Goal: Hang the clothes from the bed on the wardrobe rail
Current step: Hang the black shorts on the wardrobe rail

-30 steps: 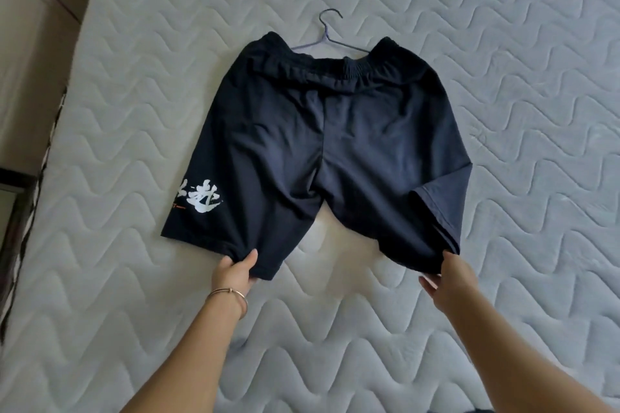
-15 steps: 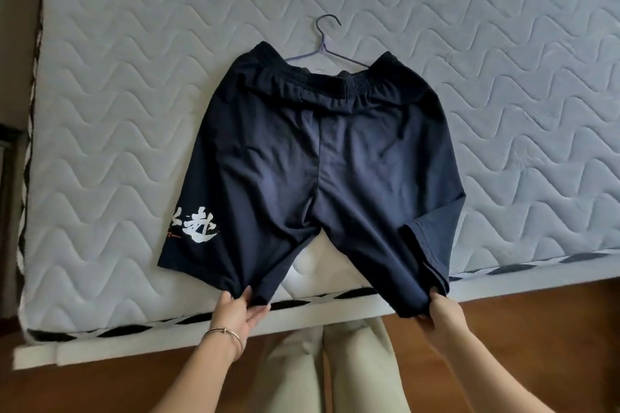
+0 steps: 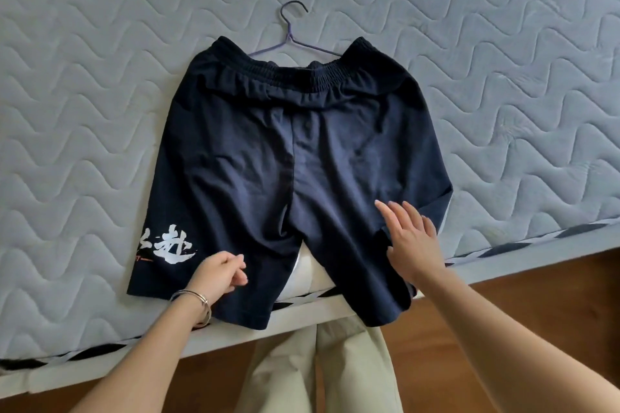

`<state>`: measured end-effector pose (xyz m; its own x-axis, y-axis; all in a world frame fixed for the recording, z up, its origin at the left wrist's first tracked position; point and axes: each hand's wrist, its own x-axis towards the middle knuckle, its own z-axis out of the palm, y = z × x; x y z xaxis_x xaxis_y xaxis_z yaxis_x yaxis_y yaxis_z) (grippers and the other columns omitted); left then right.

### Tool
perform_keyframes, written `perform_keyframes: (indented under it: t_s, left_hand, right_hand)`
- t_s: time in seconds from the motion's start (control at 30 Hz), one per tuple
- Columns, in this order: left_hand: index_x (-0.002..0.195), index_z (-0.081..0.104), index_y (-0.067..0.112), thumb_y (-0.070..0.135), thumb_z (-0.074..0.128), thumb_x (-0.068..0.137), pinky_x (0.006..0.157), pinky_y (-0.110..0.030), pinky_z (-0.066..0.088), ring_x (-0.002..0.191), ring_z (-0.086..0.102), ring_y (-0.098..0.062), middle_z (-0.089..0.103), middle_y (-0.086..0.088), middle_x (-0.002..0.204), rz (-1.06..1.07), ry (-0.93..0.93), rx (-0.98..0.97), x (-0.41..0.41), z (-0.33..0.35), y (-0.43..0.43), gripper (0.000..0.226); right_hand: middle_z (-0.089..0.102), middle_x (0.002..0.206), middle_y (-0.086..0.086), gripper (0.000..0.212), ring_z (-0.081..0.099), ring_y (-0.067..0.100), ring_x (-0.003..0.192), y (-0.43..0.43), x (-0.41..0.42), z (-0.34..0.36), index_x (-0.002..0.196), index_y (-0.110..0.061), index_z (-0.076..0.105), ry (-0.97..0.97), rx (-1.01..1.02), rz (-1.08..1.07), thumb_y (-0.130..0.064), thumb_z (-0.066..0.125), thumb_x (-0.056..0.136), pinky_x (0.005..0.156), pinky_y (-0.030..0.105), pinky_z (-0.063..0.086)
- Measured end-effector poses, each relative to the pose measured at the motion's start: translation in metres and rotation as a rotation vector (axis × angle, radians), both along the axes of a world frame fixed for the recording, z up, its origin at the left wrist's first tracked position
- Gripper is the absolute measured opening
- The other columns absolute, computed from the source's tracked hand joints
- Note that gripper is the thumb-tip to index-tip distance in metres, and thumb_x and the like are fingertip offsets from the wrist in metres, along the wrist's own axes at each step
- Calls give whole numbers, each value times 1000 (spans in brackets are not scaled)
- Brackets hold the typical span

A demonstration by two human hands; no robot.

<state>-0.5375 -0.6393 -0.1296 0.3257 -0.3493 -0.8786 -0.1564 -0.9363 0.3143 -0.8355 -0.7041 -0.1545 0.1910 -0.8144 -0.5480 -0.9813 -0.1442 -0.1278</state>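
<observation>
1. Navy cotton shorts (image 3: 295,157), one pair, spread flat on the quilted grey mattress of the bed (image 3: 84,94). The waistband lies at the far end and the leg hems at the near end, overhanging the bed edge above the wooden floor (image 3: 553,312). White lettering is printed on the left leg.

2. Wire hanger (image 3: 295,33), purple-grey. Its hook and the upper part of its shoulders show above the waistband; the rest is hidden inside the shorts. The hook points away from the person.

3. Left hand (image 3: 218,273), with a metal bangle (image 3: 194,307) at the wrist. It rests over the left leg just beside the lettering, fingers curled loosely inward. Whether they pinch any cloth cannot be told.

4. Right hand (image 3: 414,238), over the right leg near its outer edge, fingers (image 3: 385,211) straight and slightly spread, holding nothing. Whether it presses the cloth or only hovers above it is unclear.

5. Key relation: the shorts' long axis runs straight away from the person, so the hook lies well beyond both hands, at the far end of the garment. Judged by position, the hook sits near the centre line, the right hand a little nearer to it. Lifting the garment for the rail probably calls for a forward reach over the whole length of the shorts.

6. Wardrobe rail: not in view.
</observation>
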Motion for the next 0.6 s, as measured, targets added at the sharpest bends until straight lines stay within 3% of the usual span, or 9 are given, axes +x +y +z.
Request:
perform_keyframes:
  t_s: [0.07,0.17,0.3,0.4,0.5,0.6]
  left_hand:
    - [69,54,15,13,47,92,63,-23,42,65,58,-13,60,-2,65,33,-52,-99,-3,-5,-23,23]
    - [70,53,18,11,47,91,65,-23,41,69,57,-10,60,0,72,86,1,-130,-18,-7,-50,23]
    - [74,55,18,13,46,92,68,-22,41,76,58,-12,61,2,76,-3,99,-143,-42,-2,-70,21]
    - [72,55,19,12,46,91,63,-18,41,78,58,-15,61,3,75,-98,80,-163,-50,-2,-77,22]
    - [71,55,23,12,50,89,73,-24,42,91,60,-23,62,0,81,-200,-50,-211,-46,-6,-88,21]
    - [94,59,17,11,50,90,86,-24,40,106,57,-24,60,-6,104,-314,-168,-298,-36,-12,-111,12]
  right_hand:
    - [45,136,0,57,35,21,134,-10,-4,-4,138,-20,34,68,45,247,-10,47,83,113,37,17]
    - [56,119,1,36,53,21,116,-3,-26,0,118,-17,48,172,99,291,-7,41,84,102,33,29]
    - [57,127,-1,38,58,22,116,1,-68,23,122,-17,53,561,439,145,-7,39,88,95,35,43]
    - [59,128,2,39,61,27,112,-14,-68,35,124,-15,57,796,714,252,-11,47,87,86,36,50]
    - [57,127,3,38,58,27,114,-41,-42,34,123,-14,56,627,623,208,-11,46,87,86,28,47]
    - [61,118,5,22,60,27,107,-82,5,35,104,-15,54,283,313,70,-11,40,88,72,29,38]
